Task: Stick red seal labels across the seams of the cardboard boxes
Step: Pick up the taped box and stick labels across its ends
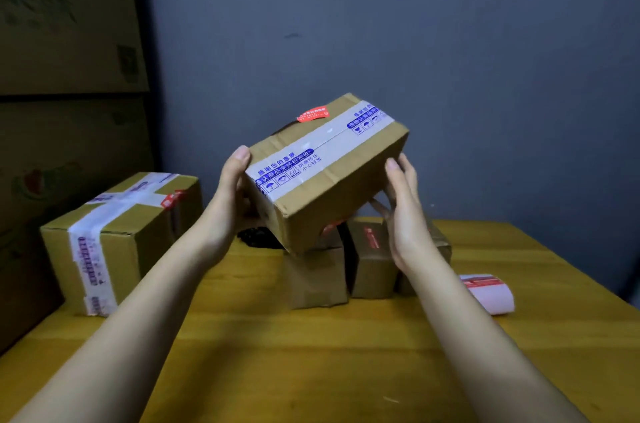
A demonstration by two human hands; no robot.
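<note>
My fingers hide behind the box (325, 169); left hand (232, 194) and right hand (403, 211) grip its ends, tilted, long axis far-right.

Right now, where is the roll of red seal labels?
In the head view, the label roll lies on the yellow table at the right, beside the small cardboard boxes, beyond the right forearm.

Dim indoor view, softly blurred throughout.
Darkest toward 9 to 11 o'clock; wide-angle bending at the edges; mild sheen on the table (346, 370) near 6 o'clock.
</note>
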